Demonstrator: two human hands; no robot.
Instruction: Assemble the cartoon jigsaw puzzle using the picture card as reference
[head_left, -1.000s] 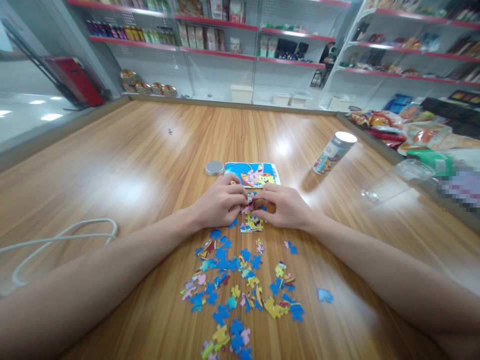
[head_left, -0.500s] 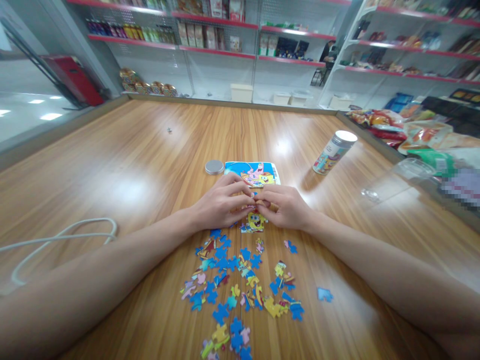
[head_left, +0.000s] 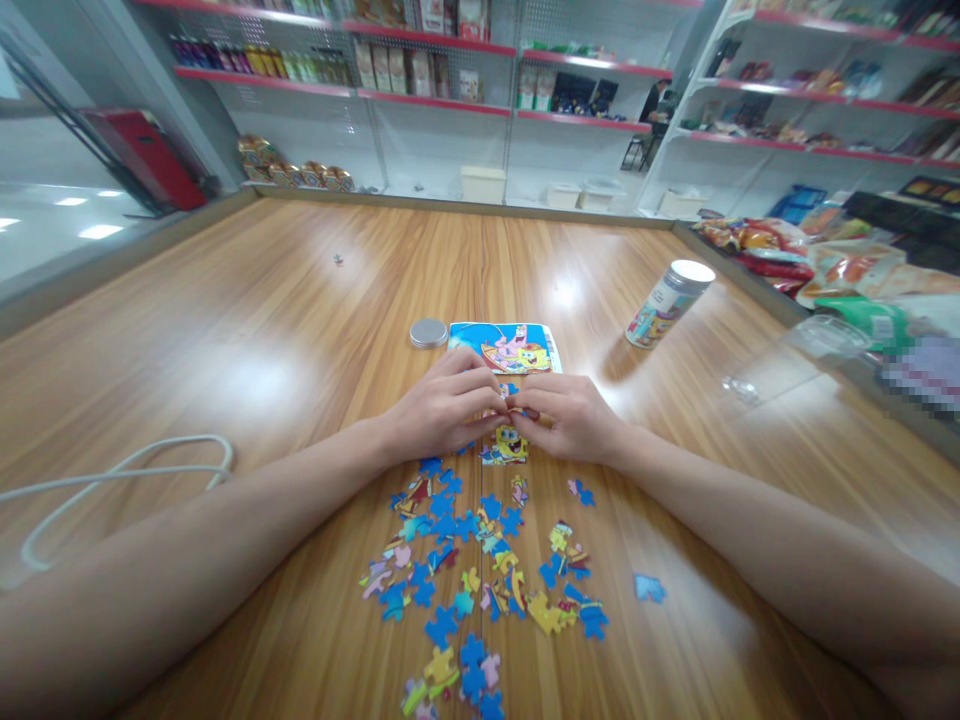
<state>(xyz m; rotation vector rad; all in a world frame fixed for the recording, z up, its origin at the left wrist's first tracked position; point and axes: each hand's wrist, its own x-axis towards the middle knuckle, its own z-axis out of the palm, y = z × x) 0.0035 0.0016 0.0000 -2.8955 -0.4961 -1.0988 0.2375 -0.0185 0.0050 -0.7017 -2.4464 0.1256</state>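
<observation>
My left hand (head_left: 455,402) and my right hand (head_left: 568,415) meet at the fingertips over a small joined section of jigsaw puzzle (head_left: 510,445) with a yellow cartoon face. The fingers of both are closed in a pinch on a puzzle piece, mostly hidden by the fingertips. Just beyond lies a picture card (head_left: 517,345) showing pink and yellow cartoon figures on blue. Nearer to me, loose puzzle pieces (head_left: 441,627), mostly blue with some yellow and pink, are scattered across the wooden table (head_left: 315,620).
A round metal lid (head_left: 429,333) lies left of the card. To the right stands a printed canister (head_left: 669,305) with a white top. A clear plastic container (head_left: 795,355) lies farther right, near packaged goods (head_left: 855,275). A white cable (head_left: 150,450) loops at left.
My right hand's fingers have drawn in and sit slightly lower at the joined section. My left hand has barely shifted. The loose pieces lie as before.
</observation>
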